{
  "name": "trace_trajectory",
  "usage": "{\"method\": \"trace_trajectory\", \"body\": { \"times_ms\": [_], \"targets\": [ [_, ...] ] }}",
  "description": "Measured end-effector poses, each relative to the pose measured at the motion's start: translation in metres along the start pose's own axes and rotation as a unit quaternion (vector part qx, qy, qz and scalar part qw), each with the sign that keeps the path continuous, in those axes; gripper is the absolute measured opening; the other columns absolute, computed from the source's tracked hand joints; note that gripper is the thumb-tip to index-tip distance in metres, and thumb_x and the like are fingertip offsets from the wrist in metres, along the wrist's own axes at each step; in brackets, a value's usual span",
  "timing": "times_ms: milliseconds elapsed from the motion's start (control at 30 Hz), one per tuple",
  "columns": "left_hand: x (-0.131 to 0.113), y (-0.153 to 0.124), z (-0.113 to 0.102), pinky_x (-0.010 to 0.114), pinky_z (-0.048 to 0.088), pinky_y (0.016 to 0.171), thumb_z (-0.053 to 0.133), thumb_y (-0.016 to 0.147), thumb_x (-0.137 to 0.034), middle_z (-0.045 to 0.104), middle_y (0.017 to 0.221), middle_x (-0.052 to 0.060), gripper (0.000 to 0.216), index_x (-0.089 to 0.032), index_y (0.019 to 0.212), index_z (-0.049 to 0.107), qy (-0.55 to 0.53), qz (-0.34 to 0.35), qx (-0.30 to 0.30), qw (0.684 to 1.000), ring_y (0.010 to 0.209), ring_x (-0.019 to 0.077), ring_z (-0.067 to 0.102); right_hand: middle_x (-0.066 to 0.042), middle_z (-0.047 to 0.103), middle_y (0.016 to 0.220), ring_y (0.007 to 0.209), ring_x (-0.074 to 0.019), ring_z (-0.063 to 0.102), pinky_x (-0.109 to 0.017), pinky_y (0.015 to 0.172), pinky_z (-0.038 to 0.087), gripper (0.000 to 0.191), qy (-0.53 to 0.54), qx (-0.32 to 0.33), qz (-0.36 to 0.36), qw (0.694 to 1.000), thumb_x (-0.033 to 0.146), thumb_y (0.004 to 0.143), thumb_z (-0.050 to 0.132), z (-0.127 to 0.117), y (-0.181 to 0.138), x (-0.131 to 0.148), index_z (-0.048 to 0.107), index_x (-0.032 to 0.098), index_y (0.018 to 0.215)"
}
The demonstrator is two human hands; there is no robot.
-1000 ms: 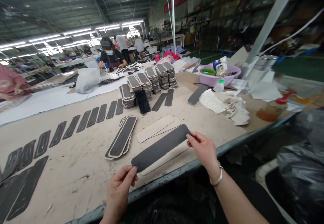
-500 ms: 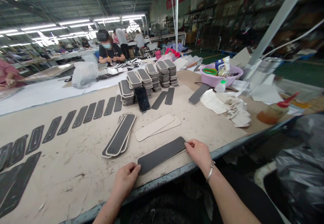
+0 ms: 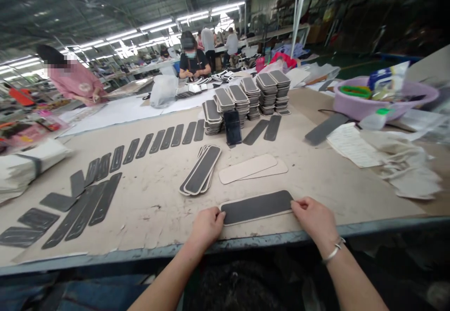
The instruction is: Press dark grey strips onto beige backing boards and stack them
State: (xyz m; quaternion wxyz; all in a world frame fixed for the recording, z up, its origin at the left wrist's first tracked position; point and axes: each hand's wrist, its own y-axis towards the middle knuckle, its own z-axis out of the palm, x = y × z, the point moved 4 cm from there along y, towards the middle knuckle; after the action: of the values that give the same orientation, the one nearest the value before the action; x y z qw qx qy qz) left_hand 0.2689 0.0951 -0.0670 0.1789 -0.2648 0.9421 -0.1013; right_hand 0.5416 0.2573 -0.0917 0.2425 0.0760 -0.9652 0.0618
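A long dark grey strip [image 3: 256, 206] lies flat on a beige backing piece near the front edge of the worktable [image 3: 326, 180]. My left hand [image 3: 206, 225] pinches its left end with curled fingers. My right hand [image 3: 314, 217] holds its right end, fingers curled down on the edge. Just beyond lie two bare beige pieces [image 3: 251, 168] and a small pile of finished dark-on-beige pieces [image 3: 201, 169].
Stacks of finished pieces [image 3: 246, 98] and an upright phone [image 3: 232, 127] stand mid-table, with rows of dark strips [image 3: 165, 138] to the left. A purple basin [image 3: 379, 98], papers and rags [image 3: 404, 166] sit at right. Other people work at far tables.
The dark strip was held raised above the beige piece; it now lies pressed flat on it with both hands at its ends. My view has turned to the left.
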Motion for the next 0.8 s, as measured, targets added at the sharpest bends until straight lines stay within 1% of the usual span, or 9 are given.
{"method": "trace_trajectory", "body": {
  "times_ms": [133,300,433,600,800],
  "targets": [
    [-0.0011,-0.0021,0.0006,0.025,0.031,0.058,0.044,0.09,-0.035,0.067,0.069,0.006,0.031,-0.018,0.072,0.062,0.023,0.004,0.001,1.0,0.067,0.017,0.06,-0.004,0.069,0.073,0.07,-0.0216,0.062,-0.031,0.064,0.041,0.024,-0.017,0.004,-0.002,1.0,0.042,0.078,0.051,0.0016,0.0004,-0.0017,0.064,0.023,0.072],
    [-0.0045,-0.0049,0.0001,0.028,0.036,0.064,0.038,0.092,-0.035,0.069,0.078,0.01,0.033,-0.017,0.08,0.062,0.05,-0.001,-0.001,0.999,0.075,0.0205,0.063,-0.004,0.068,0.071,0.067,-0.0209,0.062,-0.031,0.063,0.041,0.023,-0.02,-0.007,-0.016,1.0,0.04,0.079,0.05,0.0003,-0.001,0.0007,0.063,0.022,0.071],
    [-0.0073,-0.0063,0.0002,0.03,0.039,0.067,0.036,0.093,-0.034,0.07,0.082,0.012,0.034,-0.016,0.082,0.062,0.062,-0.007,-0.003,0.998,0.077,0.0215,0.064,-0.002,0.067,0.068,0.065,-0.0199,0.061,-0.03,0.061,0.04,0.02,-0.024,0.005,-0.006,1.0,0.038,0.079,0.051,-0.0007,-0.0025,0.0036,0.061,0.023,0.071],
    [-0.0087,-0.0076,-0.0013,0.03,0.039,0.067,0.036,0.092,-0.034,0.07,0.082,0.013,0.034,-0.015,0.082,0.062,0.071,-0.01,-0.005,0.997,0.078,0.0229,0.065,-0.002,0.066,0.067,0.062,-0.0191,0.059,-0.03,0.058,0.037,0.021,-0.039,0.007,-0.003,0.999,0.039,0.079,0.051,-0.0027,-0.0043,0.0064,0.06,0.023,0.07],
    [-0.004,-0.0095,-0.0028,0.029,0.038,0.066,0.037,0.092,-0.037,0.07,0.079,0.011,0.034,-0.017,0.079,0.061,0.075,-0.017,-0.008,0.997,0.077,0.0214,0.065,-0.002,0.065,0.063,0.059,-0.0182,0.058,-0.029,0.056,0.035,0.022,-0.037,-0.001,-0.015,0.999,0.04,0.078,0.052,-0.0019,-0.006,0.0069,0.059,0.023,0.066]
  ]
}}
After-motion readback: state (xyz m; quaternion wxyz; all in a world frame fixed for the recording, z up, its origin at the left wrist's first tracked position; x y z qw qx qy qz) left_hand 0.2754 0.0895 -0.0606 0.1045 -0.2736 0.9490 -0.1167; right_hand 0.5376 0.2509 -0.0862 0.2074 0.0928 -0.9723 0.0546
